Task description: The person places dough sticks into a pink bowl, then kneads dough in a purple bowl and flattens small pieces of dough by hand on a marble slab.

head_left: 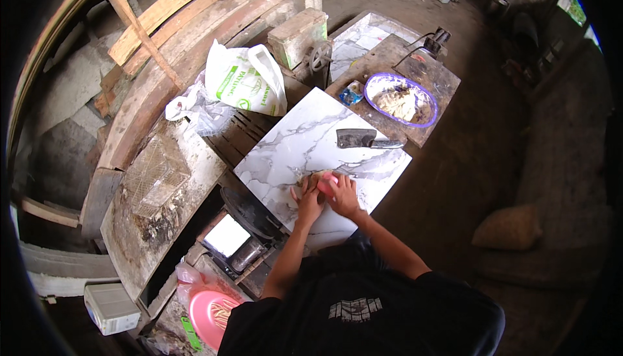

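Note:
On a white marble-patterned slab [279, 142], my two hands are close together near its front part. My right hand [345, 200] is closed around a small pink object [326, 184]; its kind is mostly hidden by the fingers. Beside it, my left hand [310, 205] lies with its fingers spread, touching the slab next to the pink object. Some pale material shows at the left fingertips, too small to make out. Farther back on the slab rests a cleaver [357, 139] with a dark blade, its handle toward the right.
A purple-rimmed oval basin [425, 120] with pale dough-like stuff sits on a wooden board [448, 87], beside a blue packet [351, 93]. White bags [259, 74] stand behind left. A pink basin [202, 307] with thin sticks and a wire cage [156, 174] are left.

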Demonstrator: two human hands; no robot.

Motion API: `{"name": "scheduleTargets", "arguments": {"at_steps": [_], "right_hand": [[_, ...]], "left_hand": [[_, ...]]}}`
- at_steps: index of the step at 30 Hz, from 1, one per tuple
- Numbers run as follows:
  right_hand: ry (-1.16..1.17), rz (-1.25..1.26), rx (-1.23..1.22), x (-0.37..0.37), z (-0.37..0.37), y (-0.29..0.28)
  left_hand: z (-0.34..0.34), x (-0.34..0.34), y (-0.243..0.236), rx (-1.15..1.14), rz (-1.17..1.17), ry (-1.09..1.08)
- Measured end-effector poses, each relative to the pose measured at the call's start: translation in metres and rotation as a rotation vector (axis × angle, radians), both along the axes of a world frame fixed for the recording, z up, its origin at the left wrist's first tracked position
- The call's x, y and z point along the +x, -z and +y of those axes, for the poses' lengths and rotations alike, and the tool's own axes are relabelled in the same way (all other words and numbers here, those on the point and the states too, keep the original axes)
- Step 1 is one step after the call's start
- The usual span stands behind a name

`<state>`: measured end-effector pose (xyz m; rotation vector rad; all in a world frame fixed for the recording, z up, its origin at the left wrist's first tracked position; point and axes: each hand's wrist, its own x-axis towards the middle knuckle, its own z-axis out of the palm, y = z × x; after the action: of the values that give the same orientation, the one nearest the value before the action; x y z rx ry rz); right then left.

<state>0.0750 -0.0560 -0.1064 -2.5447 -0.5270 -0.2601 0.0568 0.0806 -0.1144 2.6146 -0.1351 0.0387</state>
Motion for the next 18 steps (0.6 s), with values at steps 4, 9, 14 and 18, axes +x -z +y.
{"name": "scheduleTargets", "arguments": {"at_steps": [4, 9, 14, 18], "right_hand": [[0.007, 0.138, 0.093, 0.008, -0.012, 0.002], [0.164, 0.61, 0.605, 0.042, -0.033, -0.008], [0.181, 0.147, 0.093, 0.007, -0.015, -0.029], [-0.115, 0.036, -0.045, -0.004, -0.024, -0.006]], "left_hand": [[-0.003, 0.0, 0.0, -0.01, 0.022, -0.004], [-0.001, 0.003, 0.006, -0.04, -0.006, -0.014], [-0.004, -0.002, 0.0, -0.038, 0.037, 0.008], [-0.002, -0.001, -0.006, 0.002, 0.075, 0.021]]}}
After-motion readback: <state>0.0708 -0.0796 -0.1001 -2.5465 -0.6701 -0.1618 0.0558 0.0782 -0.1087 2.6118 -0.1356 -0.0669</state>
